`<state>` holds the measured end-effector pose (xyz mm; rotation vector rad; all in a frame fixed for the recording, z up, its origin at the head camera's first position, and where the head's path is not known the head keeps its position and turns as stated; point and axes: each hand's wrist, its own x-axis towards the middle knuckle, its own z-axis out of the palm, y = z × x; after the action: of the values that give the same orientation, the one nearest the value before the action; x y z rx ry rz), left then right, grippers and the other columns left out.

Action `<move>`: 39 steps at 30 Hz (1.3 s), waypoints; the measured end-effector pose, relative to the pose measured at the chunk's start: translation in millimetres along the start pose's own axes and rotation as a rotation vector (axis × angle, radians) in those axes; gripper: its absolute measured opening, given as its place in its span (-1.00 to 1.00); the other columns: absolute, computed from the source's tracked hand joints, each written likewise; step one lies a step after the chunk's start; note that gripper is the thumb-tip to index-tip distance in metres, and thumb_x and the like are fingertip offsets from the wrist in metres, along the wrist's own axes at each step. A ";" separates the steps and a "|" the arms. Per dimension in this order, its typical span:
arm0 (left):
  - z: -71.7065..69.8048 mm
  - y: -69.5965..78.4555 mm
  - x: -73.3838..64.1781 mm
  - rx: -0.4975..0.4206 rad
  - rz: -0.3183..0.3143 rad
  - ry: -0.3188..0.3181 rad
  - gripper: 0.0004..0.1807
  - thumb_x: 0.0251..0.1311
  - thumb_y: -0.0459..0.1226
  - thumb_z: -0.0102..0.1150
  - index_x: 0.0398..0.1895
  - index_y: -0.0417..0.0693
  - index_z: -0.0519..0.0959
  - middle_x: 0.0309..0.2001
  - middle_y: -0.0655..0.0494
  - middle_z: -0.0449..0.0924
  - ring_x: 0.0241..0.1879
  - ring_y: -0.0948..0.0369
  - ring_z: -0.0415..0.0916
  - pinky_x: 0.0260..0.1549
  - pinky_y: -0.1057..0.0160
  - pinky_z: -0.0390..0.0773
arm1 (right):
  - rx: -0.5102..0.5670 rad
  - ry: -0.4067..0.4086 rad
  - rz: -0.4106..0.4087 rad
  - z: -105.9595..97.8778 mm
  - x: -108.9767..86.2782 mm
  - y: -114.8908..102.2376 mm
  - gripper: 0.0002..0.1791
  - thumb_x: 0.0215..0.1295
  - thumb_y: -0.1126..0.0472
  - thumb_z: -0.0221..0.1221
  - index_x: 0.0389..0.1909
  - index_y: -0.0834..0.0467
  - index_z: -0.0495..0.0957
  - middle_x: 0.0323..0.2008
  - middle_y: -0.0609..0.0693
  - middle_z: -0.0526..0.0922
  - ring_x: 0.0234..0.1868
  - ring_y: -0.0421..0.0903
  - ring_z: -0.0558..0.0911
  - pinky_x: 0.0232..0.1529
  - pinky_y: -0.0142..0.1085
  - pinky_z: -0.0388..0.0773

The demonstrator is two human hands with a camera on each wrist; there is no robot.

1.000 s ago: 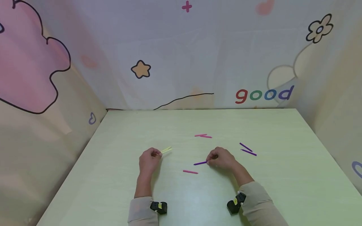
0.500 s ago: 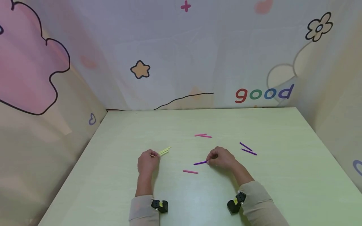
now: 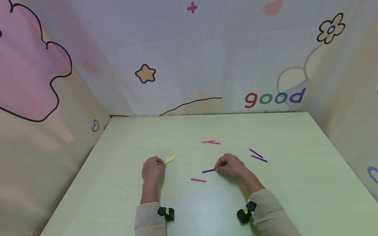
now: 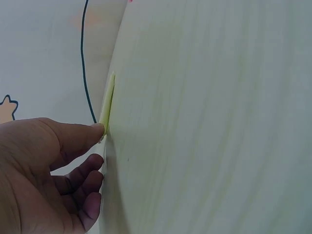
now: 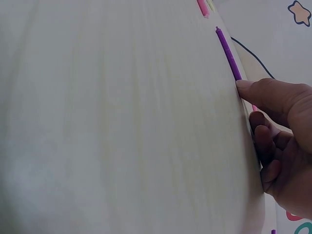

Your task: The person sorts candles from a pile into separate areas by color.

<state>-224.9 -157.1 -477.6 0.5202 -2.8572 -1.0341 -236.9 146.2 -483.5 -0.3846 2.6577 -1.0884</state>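
Note:
My left hand (image 3: 153,168) pinches the near end of some thin yellow sticks (image 3: 170,159) at the left of the table. In the left wrist view the thumb lies over the end of a yellow stick (image 4: 108,102). My right hand (image 3: 230,165) pinches the right end of a purple stick (image 3: 208,170), which points left along the tabletop. The right wrist view shows the thumb at the end of this purple stick (image 5: 228,53). A single pink stick (image 3: 198,180) lies in front, between the hands. How many yellow sticks there are is hard to tell.
Two pink sticks (image 3: 211,142) lie overlapping farther back on the pale table (image 3: 118,196). To the right of the right hand are two more purple sticks (image 3: 258,155). A printed cloth (image 3: 177,49) hangs behind the table and at its sides.
My left hand has drawn slightly left and toward me, and the yellow sticks show lower and closer together. The right hand and its purple stick have stayed in place.

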 end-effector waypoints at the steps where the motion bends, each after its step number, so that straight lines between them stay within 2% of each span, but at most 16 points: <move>1: 0.0 0.0 0.1 0.000 -0.001 -0.002 -0.97 0.05 -0.32 0.23 -0.42 -0.09 0.61 -0.46 0.09 0.56 -0.43 0.09 0.46 -0.54 0.15 0.37 | -0.002 0.001 -0.001 -0.2 -0.1 -0.6 -0.95 0.09 0.28 0.31 -0.43 0.08 0.64 -0.41 -0.10 0.48 -0.30 -0.11 0.42 -0.21 -0.20 0.36; 10: -2.2 -3.9 -0.7 -0.026 0.033 -0.008 -0.93 0.05 -0.31 0.22 -0.38 -0.11 0.61 -0.45 0.08 0.56 -0.42 0.10 0.46 -0.50 0.15 0.37 | -0.008 0.000 0.006 0.4 0.2 -0.2 -0.95 0.09 0.28 0.31 -0.43 0.06 0.64 -0.39 -0.10 0.47 -0.29 -0.11 0.41 -0.20 -0.18 0.35; 14: -6.4 -5.0 -3.6 -0.048 0.086 -0.027 -0.85 0.06 -0.27 0.22 -0.30 -0.11 0.62 -0.38 0.05 0.53 -0.39 0.09 0.42 -0.43 0.14 0.36 | -0.006 0.001 0.003 0.8 0.4 0.2 -0.95 0.10 0.28 0.31 -0.43 0.06 0.64 -0.39 -0.10 0.47 -0.30 -0.11 0.41 -0.20 -0.18 0.35; 21: -14.9 -8.0 -11.9 0.007 0.222 -0.058 -0.71 0.04 -0.17 0.30 -0.16 -0.07 0.63 -0.18 -0.04 0.57 -0.24 0.03 0.50 -0.37 0.09 0.42 | -0.007 0.008 0.001 -0.2 -0.3 -0.4 -0.95 0.09 0.28 0.31 -0.44 0.06 0.64 -0.40 -0.10 0.47 -0.30 -0.11 0.41 -0.21 -0.19 0.35; 27: -21.0 -10.6 -19.0 0.011 0.320 -0.098 -0.63 0.05 -0.16 0.30 -0.06 -0.10 0.60 -0.07 -0.12 0.57 -0.12 -0.03 0.50 -0.26 0.01 0.46 | -0.016 0.006 -0.005 -0.9 0.6 0.0 -0.96 0.08 0.26 0.32 -0.44 0.07 0.64 -0.41 -0.11 0.47 -0.30 -0.12 0.41 -0.21 -0.20 0.35; 34: -23.5 -9.6 -26.0 0.015 0.359 -0.127 -0.61 0.03 -0.16 0.32 -0.05 -0.09 0.60 -0.11 -0.08 0.54 -0.13 -0.01 0.48 -0.26 0.02 0.46 | -0.007 0.006 0.001 -0.5 -0.1 2.1 -0.95 0.07 0.27 0.33 -0.44 0.08 0.64 -0.41 -0.10 0.47 -0.31 -0.11 0.41 -0.22 -0.20 0.35; 39: -22.2 -6.5 -35.0 0.009 0.405 -0.182 -0.63 0.01 -0.16 0.33 -0.08 -0.08 0.62 -0.08 -0.03 0.54 -0.10 -0.02 0.47 -0.19 0.00 0.44 | -0.004 0.007 -0.001 0.8 0.5 1.4 -0.95 0.08 0.27 0.32 -0.45 0.06 0.64 -0.41 -0.10 0.47 -0.31 -0.11 0.41 -0.22 -0.21 0.35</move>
<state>-186.3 -163.7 -462.5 -0.1608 -2.9362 -1.0365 -237.4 146.5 -485.1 -0.3837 2.6658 -1.0871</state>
